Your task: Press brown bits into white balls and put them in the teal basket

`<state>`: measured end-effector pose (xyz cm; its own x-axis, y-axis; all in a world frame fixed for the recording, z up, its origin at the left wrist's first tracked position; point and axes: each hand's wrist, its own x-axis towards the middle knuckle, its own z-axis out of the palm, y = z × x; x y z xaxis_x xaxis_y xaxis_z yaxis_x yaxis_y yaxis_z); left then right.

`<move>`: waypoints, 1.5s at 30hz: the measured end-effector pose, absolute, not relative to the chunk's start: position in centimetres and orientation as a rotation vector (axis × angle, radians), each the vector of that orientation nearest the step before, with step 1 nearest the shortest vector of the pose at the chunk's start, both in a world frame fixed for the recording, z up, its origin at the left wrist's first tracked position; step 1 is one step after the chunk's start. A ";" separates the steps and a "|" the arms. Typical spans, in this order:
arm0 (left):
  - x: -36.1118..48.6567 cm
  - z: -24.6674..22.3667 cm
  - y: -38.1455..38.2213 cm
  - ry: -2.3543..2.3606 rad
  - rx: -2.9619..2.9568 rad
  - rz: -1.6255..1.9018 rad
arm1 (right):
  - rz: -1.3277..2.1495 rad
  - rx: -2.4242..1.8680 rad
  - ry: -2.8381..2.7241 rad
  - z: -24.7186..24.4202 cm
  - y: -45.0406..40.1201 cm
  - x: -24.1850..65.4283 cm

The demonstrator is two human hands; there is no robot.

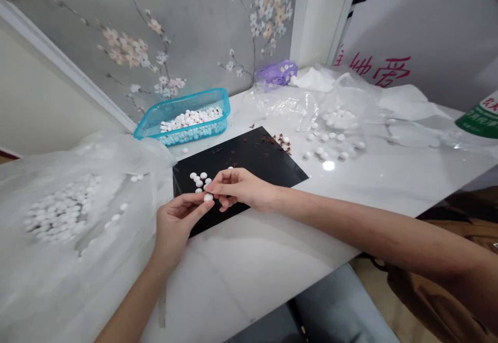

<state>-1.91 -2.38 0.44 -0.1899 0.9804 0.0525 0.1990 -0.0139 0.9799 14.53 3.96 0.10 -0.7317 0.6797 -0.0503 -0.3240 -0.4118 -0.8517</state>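
A small white ball (208, 197) is pinched between the thumb and fingers of my left hand (177, 221), over the near left part of a black mat (254, 156). My right hand (241, 190) meets it from the right, thumb and index finger pressed together just above the ball; whatever they hold is too small to make out. Several loose white balls (197, 179) lie on the mat just beyond my fingertips. Small reddish-brown star-shaped pieces (282, 140) are scattered at the mat's far right corner.
Behind the mat stands a blue basket (155, 112) of white balls. Clear plastic with many white balls (62, 208) covers the left side. More balls (324, 137), plastic bags and a purple packet (277, 74) lie at the back right, with a green-and-white container (480, 120) at the far right.
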 end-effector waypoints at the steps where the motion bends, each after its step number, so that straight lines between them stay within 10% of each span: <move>1: -1.9 0.5 -2.4 1.487 1.281 1.282 | 2.181 -0.520 -1.170 0.1 4.0 14.5; 33: -1.7 0.7 -2.7 1.484 1.291 1.293 | 2.416 -0.387 -0.831 -0.1 2.6 14.4; 45: -2.2 0.8 -1.7 1.451 1.038 1.361 | 1.447 -0.512 -1.647 0.1 2.8 14.7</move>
